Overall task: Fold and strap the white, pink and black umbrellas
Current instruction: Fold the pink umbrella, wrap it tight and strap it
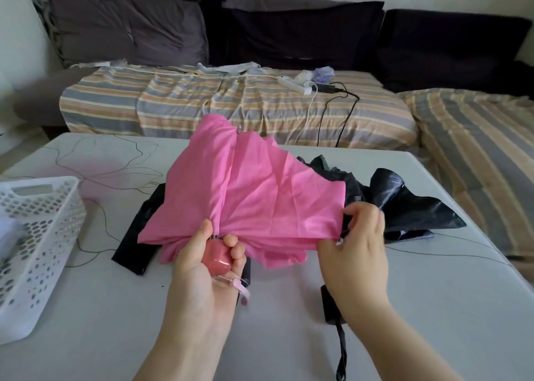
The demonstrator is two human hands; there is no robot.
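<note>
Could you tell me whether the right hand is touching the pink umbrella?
Touching: the head view shows the right hand pinching the pink umbrella canopy's edge.

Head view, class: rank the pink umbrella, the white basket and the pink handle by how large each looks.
1. pink umbrella, spread fabric
2. white basket, partly cut off by the frame, so this rank is unsure
3. pink handle, gripped by the left hand

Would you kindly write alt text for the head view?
The left hand grips the pink umbrella by its handle while the right hand pinches its canopy edge, above a black umbrella on a grey table. A white basket sits left.
</note>
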